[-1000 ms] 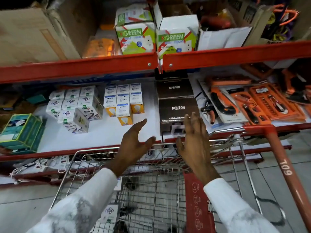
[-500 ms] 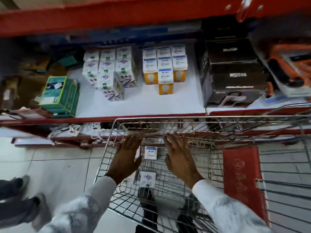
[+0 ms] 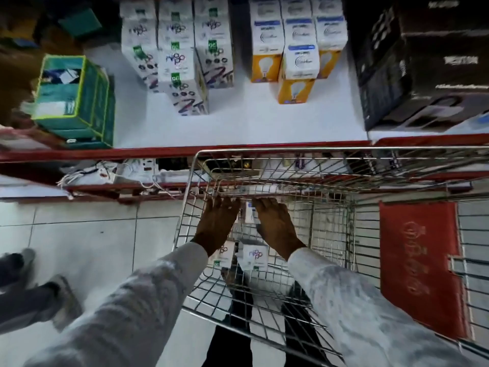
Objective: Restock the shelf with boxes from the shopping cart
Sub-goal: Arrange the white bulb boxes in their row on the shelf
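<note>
Both my hands reach down inside the wire shopping cart (image 3: 190, 181). My left hand (image 3: 217, 223) and my right hand (image 3: 275, 226) lie palm down, fingers spread, on either side of a small white and blue box (image 3: 250, 213) near the cart's far end. Whether they touch it is unclear. Two white boxes with purple lettering (image 3: 254, 256) lie on the cart's floor by my wrists. On the white shelf (image 3: 238, 128) above stand rows of white patterned boxes (image 3: 180, 62) and white and yellow bulb boxes (image 3: 296, 62).
A green box (image 3: 76, 94) sits at the shelf's left and large black boxes (image 3: 423, 70) at its right. A red flap (image 3: 420, 266) hangs on the cart's right. White cables (image 3: 105, 176) lie on the lower shelf. Another person's feet (image 3: 34, 295) stand at the left on the tiled floor.
My view has tilted down from the shelves to the cart. Both hands have dropped from the cart's rim into the basket and reached further forward toward the small box.
</note>
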{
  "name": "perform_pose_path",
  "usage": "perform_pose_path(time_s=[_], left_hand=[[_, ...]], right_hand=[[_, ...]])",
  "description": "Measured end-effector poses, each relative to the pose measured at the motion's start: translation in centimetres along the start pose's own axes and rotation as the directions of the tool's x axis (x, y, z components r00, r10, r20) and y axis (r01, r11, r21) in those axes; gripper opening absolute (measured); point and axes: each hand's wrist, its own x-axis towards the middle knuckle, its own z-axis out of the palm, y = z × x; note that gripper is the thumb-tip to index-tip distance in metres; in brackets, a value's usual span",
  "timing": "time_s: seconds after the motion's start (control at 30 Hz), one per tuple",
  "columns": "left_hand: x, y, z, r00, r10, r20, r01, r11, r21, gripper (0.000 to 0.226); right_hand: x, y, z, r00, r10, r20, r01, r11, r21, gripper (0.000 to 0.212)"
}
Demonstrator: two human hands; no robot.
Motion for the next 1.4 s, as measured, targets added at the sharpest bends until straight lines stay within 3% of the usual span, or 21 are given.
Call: perform_pose_path(time_s=[0.17, 0.33, 0.4, 0.6, 0.8, 1.0, 1.2, 1.4], left_hand=[[-1.3, -0.6, -2.2, 0.995, 0.032, -0.092, -0.037, 0.998, -0.055, 0.080], [-5.0, -1.7, -8.8, 0.984, 0.048, -0.173, -0.083, 0.975, -0.206, 0.073], [-6.7, -2.2, -12.0, 0.974, 0.091, -0.206, -0.140, 0.961, -0.238, 0.071], [-9.5, -1.5, -20.8, 0.935, 0.110, -0.337, -0.186, 0.962, -0.200, 0.077], [-7.6, -0.2, -27.1, 0.841, 0.021, -0.540, -0.159, 0.965, -0.210, 0.077], [-1.7, 0.7, -29.3, 0.834, -0.090, -0.545, -0.051, 0.970, -0.237, 0.079], [3.6, 1.2, -29.3, 0.829, -0.163, -0.535, 0.048, 0.974, -0.222, 0.074], [6.4, 1.6, -29.4, 0.834, -0.193, -0.516, 0.070, 0.966, -0.248, 0.073]], right_hand=[[-1.5, 0.2, -2.0, 0.991, 0.031, -0.129, 0.003, 0.966, 0.259, 0.073], [-4.8, 1.4, -9.1, 0.987, 0.107, -0.119, -0.030, 0.854, 0.520, 0.073], [-6.4, 2.1, -12.5, 0.985, 0.096, -0.141, -0.003, 0.835, 0.550, 0.073], [-10.4, 4.4, -22.5, 0.963, 0.096, -0.252, 0.053, 0.850, 0.524, 0.076], [-9.9, 7.3, -28.7, 0.912, 0.231, -0.339, 0.002, 0.825, 0.566, 0.072], [-5.6, 8.5, -31.4, 0.828, 0.288, -0.482, -0.080, 0.910, 0.406, 0.070], [-0.6, 10.0, -31.6, 0.842, 0.217, -0.494, -0.122, 0.968, 0.218, 0.061], [2.0, 10.7, -31.4, 0.871, 0.171, -0.461, -0.106, 0.981, 0.164, 0.064]])
